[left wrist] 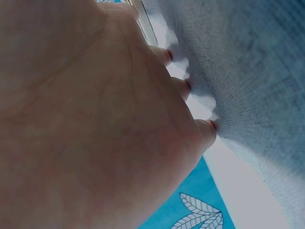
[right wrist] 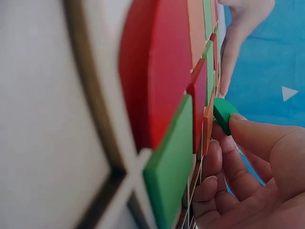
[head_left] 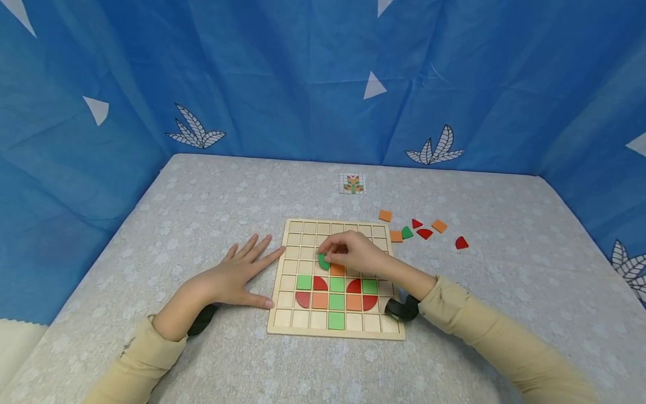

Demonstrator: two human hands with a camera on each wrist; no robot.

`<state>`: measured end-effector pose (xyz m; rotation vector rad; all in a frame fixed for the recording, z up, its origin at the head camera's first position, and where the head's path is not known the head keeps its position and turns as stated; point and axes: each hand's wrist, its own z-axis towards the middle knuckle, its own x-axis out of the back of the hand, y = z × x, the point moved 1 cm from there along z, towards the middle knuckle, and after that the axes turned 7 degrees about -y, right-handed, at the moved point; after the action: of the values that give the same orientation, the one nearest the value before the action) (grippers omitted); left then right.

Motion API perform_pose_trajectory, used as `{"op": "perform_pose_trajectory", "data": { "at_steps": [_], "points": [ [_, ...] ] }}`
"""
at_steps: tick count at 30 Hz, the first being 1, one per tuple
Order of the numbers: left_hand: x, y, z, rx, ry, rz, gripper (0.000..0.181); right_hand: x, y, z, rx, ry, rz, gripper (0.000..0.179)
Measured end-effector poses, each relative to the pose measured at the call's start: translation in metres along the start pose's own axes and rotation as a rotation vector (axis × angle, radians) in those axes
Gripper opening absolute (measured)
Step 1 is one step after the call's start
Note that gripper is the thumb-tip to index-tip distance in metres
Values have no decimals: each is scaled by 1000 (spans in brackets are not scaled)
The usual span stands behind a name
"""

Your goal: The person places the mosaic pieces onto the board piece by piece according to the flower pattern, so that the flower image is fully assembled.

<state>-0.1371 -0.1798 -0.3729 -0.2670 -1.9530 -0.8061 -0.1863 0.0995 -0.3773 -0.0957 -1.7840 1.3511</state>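
Wooden grid board (head_left: 300,318), part-filled: twelve pieces visibly seated, seven loose.
Right hand (head_left: 355,253): pinched a green curved piece (head_left: 323,262) over the board's middle, just left of a seated orange square (head_left: 337,270). Left hand (head_left: 227,282): fingers spread wide, at the board's left edge. Apparently outstanding, far right: three loose orange squares (head_left: 439,226), three red wedges (head_left: 461,243), one green wedge (head_left: 406,232). Pattern card (head_left: 352,184): beyond the board.

No text or number can be read; the small dark marks (head_left: 127,348) on the left sleeve (head_left: 150,358) are illegible.
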Motion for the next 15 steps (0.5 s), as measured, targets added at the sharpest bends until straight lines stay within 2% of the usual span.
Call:
{"op": "perform_pose_trajectory", "data": {
  "at_steps": [15],
  "points": [
    [-1,0,0,5,1,4,102,-3,-3,0,58,-20,-207,14]
  ]
}}
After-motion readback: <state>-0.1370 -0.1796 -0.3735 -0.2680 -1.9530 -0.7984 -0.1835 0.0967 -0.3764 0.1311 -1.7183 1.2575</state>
